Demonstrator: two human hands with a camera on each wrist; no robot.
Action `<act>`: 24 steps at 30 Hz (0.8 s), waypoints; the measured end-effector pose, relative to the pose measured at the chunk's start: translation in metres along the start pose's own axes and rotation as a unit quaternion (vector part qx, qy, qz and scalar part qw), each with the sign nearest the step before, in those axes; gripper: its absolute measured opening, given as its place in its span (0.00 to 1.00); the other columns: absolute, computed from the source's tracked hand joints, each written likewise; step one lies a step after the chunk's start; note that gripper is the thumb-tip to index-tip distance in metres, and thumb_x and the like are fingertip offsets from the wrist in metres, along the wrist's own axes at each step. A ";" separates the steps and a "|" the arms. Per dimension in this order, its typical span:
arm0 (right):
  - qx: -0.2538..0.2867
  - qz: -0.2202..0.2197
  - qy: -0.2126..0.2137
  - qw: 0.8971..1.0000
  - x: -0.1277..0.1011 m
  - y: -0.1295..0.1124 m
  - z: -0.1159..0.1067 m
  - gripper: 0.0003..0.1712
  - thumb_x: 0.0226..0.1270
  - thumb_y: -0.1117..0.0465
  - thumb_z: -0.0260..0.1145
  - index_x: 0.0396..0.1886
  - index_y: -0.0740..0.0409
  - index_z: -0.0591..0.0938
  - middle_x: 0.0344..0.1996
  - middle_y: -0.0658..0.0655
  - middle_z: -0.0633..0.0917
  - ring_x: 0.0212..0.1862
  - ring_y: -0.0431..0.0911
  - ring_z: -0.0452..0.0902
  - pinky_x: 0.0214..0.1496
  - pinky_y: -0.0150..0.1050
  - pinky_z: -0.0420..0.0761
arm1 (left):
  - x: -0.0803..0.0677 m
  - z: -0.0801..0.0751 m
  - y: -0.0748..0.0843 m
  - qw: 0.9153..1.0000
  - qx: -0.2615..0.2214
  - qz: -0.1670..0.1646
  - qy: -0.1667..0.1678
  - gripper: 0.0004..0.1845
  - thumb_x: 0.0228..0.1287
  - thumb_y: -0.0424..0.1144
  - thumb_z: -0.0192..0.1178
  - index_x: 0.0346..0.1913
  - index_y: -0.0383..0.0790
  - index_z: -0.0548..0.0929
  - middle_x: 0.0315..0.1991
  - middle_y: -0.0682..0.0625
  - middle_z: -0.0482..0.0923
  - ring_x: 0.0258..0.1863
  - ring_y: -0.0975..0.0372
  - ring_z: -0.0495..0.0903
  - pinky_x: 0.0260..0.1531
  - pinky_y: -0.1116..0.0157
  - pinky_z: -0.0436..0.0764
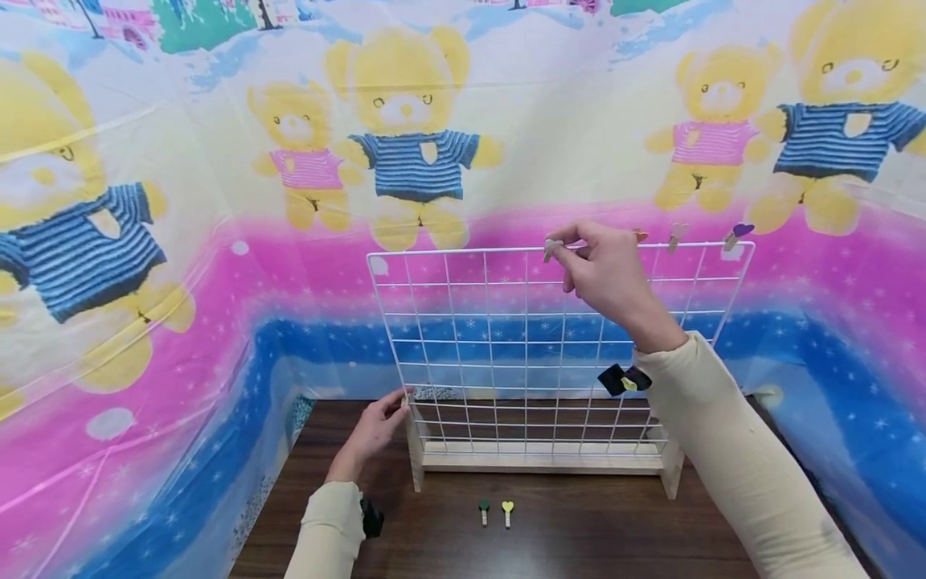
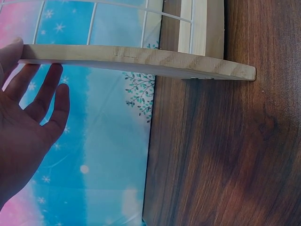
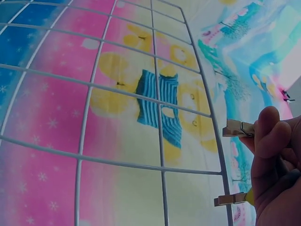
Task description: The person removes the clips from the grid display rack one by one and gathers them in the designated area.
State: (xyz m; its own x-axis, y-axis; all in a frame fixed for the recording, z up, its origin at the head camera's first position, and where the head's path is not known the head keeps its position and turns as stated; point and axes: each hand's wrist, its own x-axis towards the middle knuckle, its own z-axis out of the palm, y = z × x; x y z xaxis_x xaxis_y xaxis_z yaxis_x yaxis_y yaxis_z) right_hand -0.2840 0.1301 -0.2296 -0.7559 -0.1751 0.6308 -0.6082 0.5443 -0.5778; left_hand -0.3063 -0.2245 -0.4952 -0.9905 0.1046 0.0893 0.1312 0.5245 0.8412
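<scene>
A white wire grid panel (image 1: pixel 506 346) stands upright in a wooden base (image 1: pixel 542 458) at the back of a dark wooden table (image 1: pixel 579 531), in front of a backdrop printed with teddy bears (image 1: pixel 412 129). The right hand (image 1: pixel 604 273) is raised to the top wire of the grid, thumb and forefinger pinching a small wooden clothespin (image 1: pixel 553 247) with a pale heart on it, held right at that top wire. The right wrist view shows the same peg (image 3: pixel 237 128) squeezed between the fingertips (image 3: pixel 268 129), just beside the grid's outer wire, with another peg (image 3: pixel 230 199) below it near the same wire. Further along the top edge, three more pegs are already clipped on, the last with a purple heart (image 1: pixel 738 233).

The left hand (image 1: pixel 372 430) rests against the left upright of the base, fingers straight and loosely spread; the left wrist view shows the open palm (image 2: pixel 28 127) beside the wooden foot (image 2: pixel 141 61).

On the table in front of the base lie two loose pegs side by side, a green-headed peg (image 1: pixel 483 508) and a yellow heart peg (image 1: pixel 507 510), near each other but not touching
</scene>
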 end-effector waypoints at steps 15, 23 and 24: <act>0.036 -0.039 -0.040 0.998 -0.042 0.022 0.013 0.09 0.67 0.60 0.63 0.44 0.57 0.83 0.14 0.50 0.78 0.13 0.45 0.72 0.11 0.35 0.65 | 0.001 -0.001 -0.001 1.000 -0.003 -0.002 -0.003 0.21 0.73 0.37 0.50 0.67 0.48 0.71 0.61 0.39 0.71 0.56 0.50 0.71 0.53 0.49 0.72; 0.008 -0.015 -0.098 0.995 -0.074 0.040 0.029 0.09 0.67 0.60 0.63 0.45 0.52 0.83 0.11 0.47 0.75 0.12 0.40 0.69 0.12 0.37 0.67 | 0.000 -0.001 -0.001 1.000 -0.001 -0.003 -0.006 0.21 0.73 0.37 0.50 0.67 0.48 0.71 0.61 0.39 0.71 0.57 0.50 0.71 0.53 0.49 0.71; 0.005 -0.009 -0.106 0.994 -0.079 0.042 0.031 0.09 0.67 0.59 0.63 0.45 0.52 0.83 0.10 0.46 0.75 0.12 0.40 0.69 0.12 0.37 0.67 | 0.001 -0.001 -0.001 1.000 0.000 -0.002 -0.006 0.21 0.73 0.37 0.50 0.67 0.48 0.71 0.61 0.39 0.70 0.57 0.50 0.71 0.53 0.49 0.71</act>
State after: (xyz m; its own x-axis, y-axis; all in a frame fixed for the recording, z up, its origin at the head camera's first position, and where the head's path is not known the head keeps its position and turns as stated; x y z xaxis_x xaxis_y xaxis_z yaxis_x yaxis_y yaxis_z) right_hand -0.2576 0.1416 -0.3200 -0.7786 -0.3539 0.5183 -0.6233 0.5324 -0.5728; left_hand -0.3070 -0.2254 -0.4955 -0.9904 0.1127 0.0803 0.1280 0.5251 0.8414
